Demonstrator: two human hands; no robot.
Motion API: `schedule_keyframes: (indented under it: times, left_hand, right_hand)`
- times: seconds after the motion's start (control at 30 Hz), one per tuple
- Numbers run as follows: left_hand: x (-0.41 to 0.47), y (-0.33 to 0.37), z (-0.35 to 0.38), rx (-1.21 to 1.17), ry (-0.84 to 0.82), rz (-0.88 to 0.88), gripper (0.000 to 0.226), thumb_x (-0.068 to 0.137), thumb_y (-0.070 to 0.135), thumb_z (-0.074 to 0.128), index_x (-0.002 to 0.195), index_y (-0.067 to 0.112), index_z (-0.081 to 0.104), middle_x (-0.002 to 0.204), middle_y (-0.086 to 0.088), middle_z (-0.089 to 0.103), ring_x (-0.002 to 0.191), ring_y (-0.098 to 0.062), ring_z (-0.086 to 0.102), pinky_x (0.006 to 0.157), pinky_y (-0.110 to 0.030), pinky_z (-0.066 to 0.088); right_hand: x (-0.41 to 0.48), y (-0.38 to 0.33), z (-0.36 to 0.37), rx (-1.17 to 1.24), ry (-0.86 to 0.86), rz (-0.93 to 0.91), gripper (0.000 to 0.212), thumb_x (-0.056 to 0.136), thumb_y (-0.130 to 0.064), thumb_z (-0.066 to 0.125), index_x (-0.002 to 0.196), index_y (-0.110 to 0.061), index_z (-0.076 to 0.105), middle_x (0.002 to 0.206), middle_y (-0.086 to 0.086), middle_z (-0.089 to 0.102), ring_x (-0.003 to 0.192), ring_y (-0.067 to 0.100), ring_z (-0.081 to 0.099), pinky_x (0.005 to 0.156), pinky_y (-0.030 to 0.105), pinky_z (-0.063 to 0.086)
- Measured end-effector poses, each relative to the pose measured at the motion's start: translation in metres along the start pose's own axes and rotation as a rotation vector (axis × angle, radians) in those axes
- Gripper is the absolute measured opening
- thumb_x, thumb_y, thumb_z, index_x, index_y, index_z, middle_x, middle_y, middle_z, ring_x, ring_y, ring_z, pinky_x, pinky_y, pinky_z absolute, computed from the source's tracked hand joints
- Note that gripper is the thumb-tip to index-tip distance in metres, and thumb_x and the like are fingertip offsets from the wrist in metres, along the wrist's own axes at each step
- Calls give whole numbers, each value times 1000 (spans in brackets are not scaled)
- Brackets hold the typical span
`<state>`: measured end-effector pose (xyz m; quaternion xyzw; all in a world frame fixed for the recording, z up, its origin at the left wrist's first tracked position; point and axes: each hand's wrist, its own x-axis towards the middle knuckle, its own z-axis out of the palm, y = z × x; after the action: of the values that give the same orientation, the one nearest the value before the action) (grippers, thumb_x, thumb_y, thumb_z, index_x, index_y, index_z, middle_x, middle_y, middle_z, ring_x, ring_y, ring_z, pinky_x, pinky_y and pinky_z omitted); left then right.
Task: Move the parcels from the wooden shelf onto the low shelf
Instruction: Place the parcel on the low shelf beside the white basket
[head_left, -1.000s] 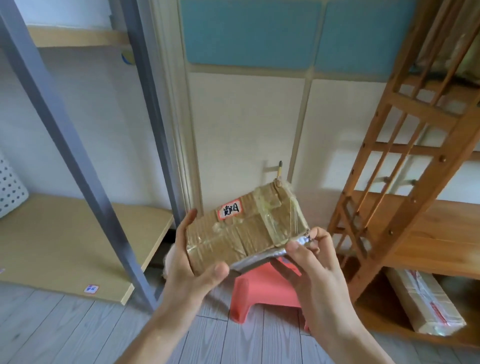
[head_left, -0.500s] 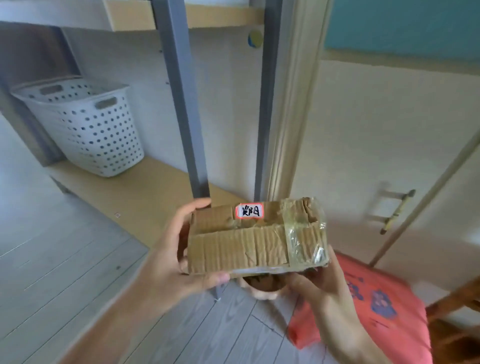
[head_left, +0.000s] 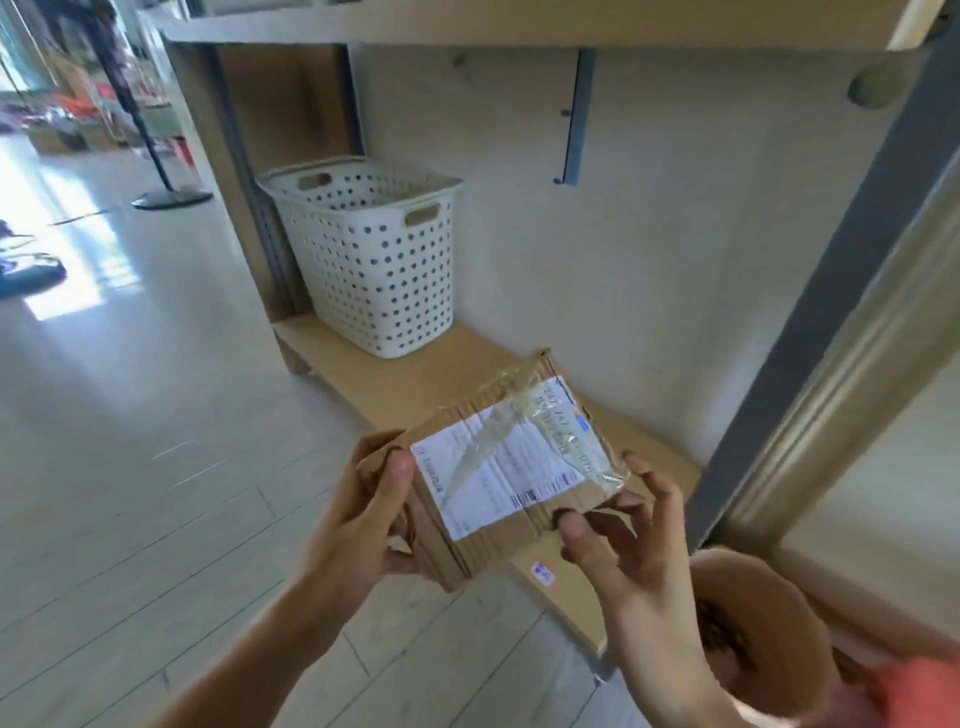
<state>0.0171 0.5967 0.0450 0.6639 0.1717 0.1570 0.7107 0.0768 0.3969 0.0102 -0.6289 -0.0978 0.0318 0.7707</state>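
Parcel, a small taped cardboard box with its white shipping label turned up, is held in the air between both hands, above the near end of the low shelf and not yet touching it.

In the head view, the only one given, the shelf board runs from near right to far left along the wall. A white perforated basket stands at its far left end, and the stretch between the basket and the grey upright post at the right is bare. A small red sticker sits on the board's near edge.

To set it down well, I judge the parcel should be lowered flat onto that bare stretch, well apart from the basket and back from the front edge, with the underside level before either hand lets go. The tape looks wrinkled and slick, so the fingers should slide off sideways and not drag the box.

The left hand clasps the parcel's left end, thumb across the top beside the label and fingers hidden underneath. The right hand pinches the near right corner, thumb on the top face and fingertips curled round the far right edge. Both forearms reach forward from the bottom of the frame, angled inward.
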Motion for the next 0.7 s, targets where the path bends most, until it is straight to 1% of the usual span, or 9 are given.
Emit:
schedule_keyframes:
  times: [0.07,0.1,0.2,0.27,0.33,0.43,0.57,0.63,0.7]
  left_hand:
    - [29,-5,-13,-65,-1,-63,21,104,29,43,110,21,61,76,-7,62,57,-12,64,46,-39,61]
    - [42,-7,-19,-91,3,-90,20,104,30,44,108,22,62,80,-14,59,61,-16,64,46,-40,61]
    - [79,-11,-41,-159,-10,-142,17,101,35,47,105,29,63,102,-9,69,82,-21,73,52,-45,63]
    - [98,-13,-57,-188,-39,-155,21,92,48,50,100,37,65,115,-7,72,101,-32,72,59,-49,64]
    - [117,-18,-69,-191,-63,-149,25,88,53,49,101,39,65,117,-6,74,102,-35,73,62,-47,64]
    - [147,-30,-72,-186,-35,-155,17,101,44,47,101,41,64,113,-6,74,100,-34,74,61,-45,64]
    - [194,-72,-57,-165,-59,-304,22,101,43,51,120,34,60,117,-5,71,97,-33,76,69,-43,65]
    - [221,-101,-51,-213,-75,-348,35,100,39,56,134,39,50,123,-1,70,109,-33,73,82,-41,62]
    - [246,-129,-47,-244,-62,-368,47,100,30,59,142,39,42,113,3,71,115,-32,69,95,-43,56]
  right_hand:
    - [21,4,23,-75,42,4,59,76,-26,87,124,-31,52,92,-14,69,86,13,69,76,40,57]
    - [30,6,34,-98,56,4,60,77,-28,85,126,-28,51,95,-15,70,89,13,69,78,41,56]
    - [58,12,73,-84,130,81,66,81,-23,84,134,-26,44,121,5,65,99,18,71,79,39,60]
    - [74,17,97,-40,149,190,66,80,-26,81,135,-25,45,131,4,62,107,19,71,83,46,62]
    - [91,24,115,-11,112,312,75,67,-39,89,129,-26,48,133,4,63,111,23,72,84,51,63]
    - [120,34,128,-16,32,435,79,59,-36,89,124,-24,47,120,9,75,103,27,77,84,51,64]
    - [167,61,126,-99,78,516,63,81,-20,84,127,-19,41,112,14,74,91,28,77,69,39,63]
    - [195,91,122,-133,121,544,60,85,-22,82,129,-18,41,114,17,72,93,32,76,63,35,61]
    - [225,127,120,-156,171,579,65,82,-31,83,132,-15,45,115,19,72,95,38,76,63,37,62]
